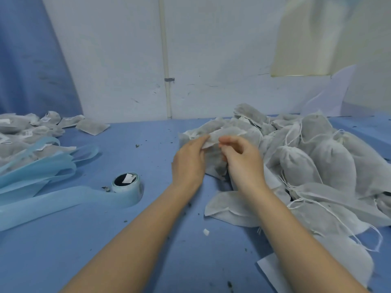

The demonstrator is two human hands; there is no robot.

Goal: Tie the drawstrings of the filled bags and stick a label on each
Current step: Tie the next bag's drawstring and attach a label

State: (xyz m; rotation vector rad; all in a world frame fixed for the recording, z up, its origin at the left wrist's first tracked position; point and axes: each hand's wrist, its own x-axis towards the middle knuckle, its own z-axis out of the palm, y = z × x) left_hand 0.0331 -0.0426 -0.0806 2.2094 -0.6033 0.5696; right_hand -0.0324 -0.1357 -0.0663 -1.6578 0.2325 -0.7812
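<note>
Here, head view: left hand (189,157) and right hand (243,159), both pinching the top edge of one filled bag (213,153) at the near edge of the untied heap (313,157) on the blue table (148,240). Label roll (127,183) lies left of the hands; labelled bags (31,132) at far left.

Both forearms extended, left hand (189,159) and right hand (243,160) close together (fingers curled, pinching)
</note>
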